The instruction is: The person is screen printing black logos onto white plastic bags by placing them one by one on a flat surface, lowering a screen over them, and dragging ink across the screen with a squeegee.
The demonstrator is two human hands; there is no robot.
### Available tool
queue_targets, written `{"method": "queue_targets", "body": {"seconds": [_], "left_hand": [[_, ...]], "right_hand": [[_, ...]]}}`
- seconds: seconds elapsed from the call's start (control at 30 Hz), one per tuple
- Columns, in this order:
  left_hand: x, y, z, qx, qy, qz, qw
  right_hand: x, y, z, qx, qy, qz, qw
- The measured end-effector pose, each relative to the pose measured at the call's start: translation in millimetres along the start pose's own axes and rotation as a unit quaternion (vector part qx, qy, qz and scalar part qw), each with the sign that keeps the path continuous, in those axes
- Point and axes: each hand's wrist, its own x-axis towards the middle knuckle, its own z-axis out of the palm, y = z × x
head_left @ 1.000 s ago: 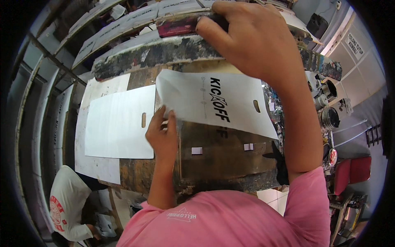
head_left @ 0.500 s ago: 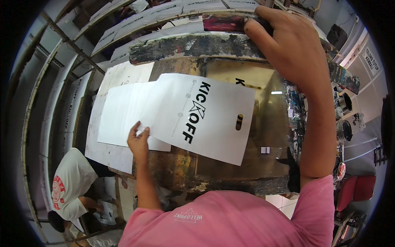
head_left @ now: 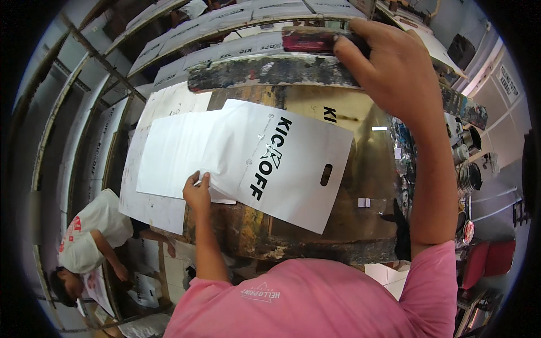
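Observation:
A white plastic bag (head_left: 298,166) with black lettering and an oval handle hole lies slanted over the work board. My left hand (head_left: 197,191) is closed, thumb and fingers pinching the bag's left edge, where the plastic wrinkles. Under that edge lies a stack of plain white bags (head_left: 169,152). My right hand (head_left: 389,67) is wrapped round the raised, paint-crusted wooden screen frame (head_left: 270,72) at the far side. Its fingertips reach behind the bar, partly hidden. A dark red block (head_left: 309,43) sits beside my right thumb.
A glossy brownish-yellow sheet (head_left: 366,163) with black print covers the board's right part. Racks (head_left: 203,28) of printed bags stand behind and to the left. Tins (head_left: 469,179) stand on the right. At lower left a co-worker in a white shirt (head_left: 93,231) bends over bags.
My left hand and the printed bag have shifted slightly right, the bag turning a little clockwise and wrinkling. My right hand keeps its grip. The co-worker has bent and turned.

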Motion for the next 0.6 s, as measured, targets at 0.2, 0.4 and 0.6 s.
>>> {"method": "queue_targets", "body": {"seconds": [0.2,0.4,0.6], "left_hand": [[16,-33,0,-0.285,0.058,-0.121,0.949],[51,-55,4,-0.113,0.083,-0.077,0.987],[55,-46,3,-0.011,0.056,0.005,0.998]], "right_hand": [[3,-1,-4,-0.032,0.004,-0.023,0.999],[4,-3,0,0.007,0.014,0.01,1.0],[5,-10,-14,0.007,0.021,-0.011,1.0]]}}
